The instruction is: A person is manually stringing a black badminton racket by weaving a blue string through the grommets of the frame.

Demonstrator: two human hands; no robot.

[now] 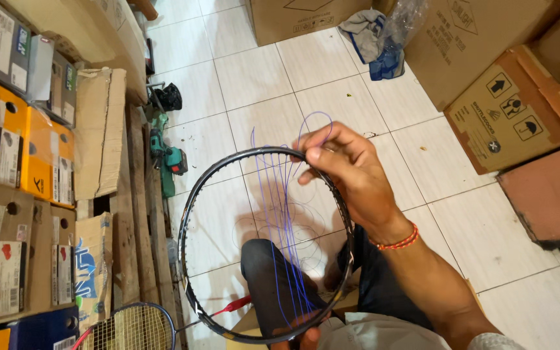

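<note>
A dark badminton racket frame is being held over the person's lap, its oval head tilted toward the tiled floor. The right hand is being kept at the top rim of the frame, its grip closed — thumb and fingers pinched on the blue string where a loop is rising above the rim. Several strands of that string are being run lengthwise down the frame, loosely and unevenly spaced, toward the bottom edge. The left hand is being seen only as fingertips at the lower rim of the frame, at the bottom of the view; they are touching the frame, but whether its grip is closed around it cannot be told. A red tool is lying just beside the lower left of the frame. A second racket, already strung with pale string, is being seen at the bottom left — near the stacked cardboard boxes along the left side. A green power drill is lying on the floor beside a wooden pallet, and a crumpled cloth is resting by the large cartons at the upper right.
</note>
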